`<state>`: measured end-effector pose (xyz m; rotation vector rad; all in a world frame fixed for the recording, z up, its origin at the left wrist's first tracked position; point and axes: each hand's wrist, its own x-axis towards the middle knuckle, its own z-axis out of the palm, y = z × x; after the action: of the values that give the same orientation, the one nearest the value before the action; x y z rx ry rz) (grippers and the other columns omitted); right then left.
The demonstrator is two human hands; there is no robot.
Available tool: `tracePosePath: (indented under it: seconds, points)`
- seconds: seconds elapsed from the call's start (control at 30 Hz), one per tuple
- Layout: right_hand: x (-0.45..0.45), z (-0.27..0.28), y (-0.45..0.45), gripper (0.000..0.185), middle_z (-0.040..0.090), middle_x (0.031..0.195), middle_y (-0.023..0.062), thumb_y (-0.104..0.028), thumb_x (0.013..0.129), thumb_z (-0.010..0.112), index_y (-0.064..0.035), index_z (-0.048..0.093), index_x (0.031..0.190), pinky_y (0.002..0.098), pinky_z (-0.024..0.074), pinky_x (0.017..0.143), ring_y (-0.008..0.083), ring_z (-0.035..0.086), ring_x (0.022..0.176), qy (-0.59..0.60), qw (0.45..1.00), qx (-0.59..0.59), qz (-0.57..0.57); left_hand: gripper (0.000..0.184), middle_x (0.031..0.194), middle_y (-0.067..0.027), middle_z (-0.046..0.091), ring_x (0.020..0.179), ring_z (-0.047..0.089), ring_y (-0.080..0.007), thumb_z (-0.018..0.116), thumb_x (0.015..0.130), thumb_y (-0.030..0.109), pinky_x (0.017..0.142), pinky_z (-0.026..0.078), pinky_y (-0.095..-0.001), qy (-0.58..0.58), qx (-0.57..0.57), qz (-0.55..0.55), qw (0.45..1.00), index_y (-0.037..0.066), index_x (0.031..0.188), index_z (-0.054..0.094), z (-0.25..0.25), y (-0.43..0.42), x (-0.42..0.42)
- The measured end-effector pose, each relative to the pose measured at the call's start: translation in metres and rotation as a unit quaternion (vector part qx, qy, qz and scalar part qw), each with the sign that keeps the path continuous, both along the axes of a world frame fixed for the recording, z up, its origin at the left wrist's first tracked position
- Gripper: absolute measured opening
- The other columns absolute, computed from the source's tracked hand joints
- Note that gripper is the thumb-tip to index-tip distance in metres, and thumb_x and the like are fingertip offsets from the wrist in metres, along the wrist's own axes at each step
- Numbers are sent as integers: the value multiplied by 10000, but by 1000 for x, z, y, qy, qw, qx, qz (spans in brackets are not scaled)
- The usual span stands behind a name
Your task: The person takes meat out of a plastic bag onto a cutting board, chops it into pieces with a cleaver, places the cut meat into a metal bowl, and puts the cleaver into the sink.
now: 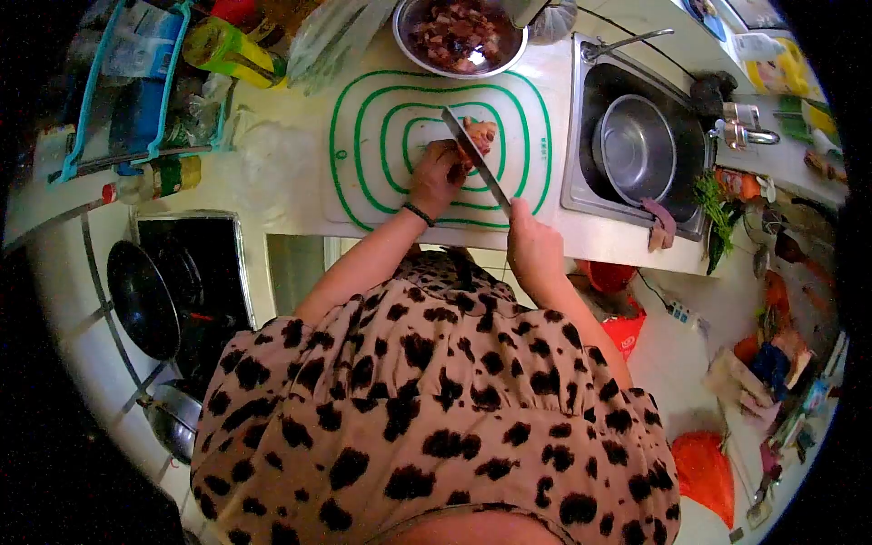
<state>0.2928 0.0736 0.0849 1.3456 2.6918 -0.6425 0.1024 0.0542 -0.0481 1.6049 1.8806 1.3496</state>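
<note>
A white cutting board (363, 182) with green rings lies on the counter. On its right half is a piece of raw meat (481, 133), held on its left side by my left hand (436, 179), whose fingers are curled against it. My right hand (534, 245) is closed round the handle of a knife (486, 173). The blade runs up and to the left, across the meat and close to my left fingers. Whether it has cut through cannot be made out. Behind the board, a metal bowl (400, 41) contains many chopped meat pieces (459, 34).
To the right is a sink (579, 136) with a metal basin (669, 145) inside. A cloth (660, 224) hangs at its front edge, near green leaves (718, 213). A plastic bag (327, 41) and yellow-green bottle (227, 52) stand back left; a wok (141, 300) is at left.
</note>
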Motion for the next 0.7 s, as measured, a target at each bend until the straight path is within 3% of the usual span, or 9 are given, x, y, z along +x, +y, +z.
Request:
tracePosePath:
  seconds: [0.1,0.23,0.3,0.53,0.7]
  points:
    - [4,0,-6,276,635,796,182,-70,869,451,-42,435,1144,490,497,555,376,644,682,-40,999,-5,9,274,1021,-123,585,924,581,-315,671,715,-18,758,513,-401,52,29,-3,998,70,969,619,1,3,-2]
    - [6,3,-8,275,629,786,194,-78,874,458,-35,428,1144,493,498,550,384,643,682,-52,998,-14,8,263,1013,-128,584,907,586,-317,675,728,-1,751,513,-397,24,0,5,1000,81,972,622,8,-1,-1]
    - [0,13,-4,269,626,789,205,-75,877,455,-32,423,1141,499,495,552,393,640,682,-50,998,-37,-1,278,1031,-170,602,965,560,-371,698,751,115,821,470,-452,2,-9,-21,1000,38,1002,605,9,-1,-3]
    - [-43,-10,24,211,626,773,235,-42,883,429,-23,403,1091,531,472,581,429,624,690,13,999,-29,23,265,995,-127,600,900,585,-331,673,764,63,769,507,-417,30,28,-8,999,82,1025,632,-1,2,-3]
    - [-21,7,12,171,602,723,238,-37,873,436,-38,399,1040,548,450,575,454,599,668,-3,998,-55,6,256,987,-138,603,925,578,-347,680,733,54,802,496,-416,21,-28,10,999,52,983,626,-9,1,-2]
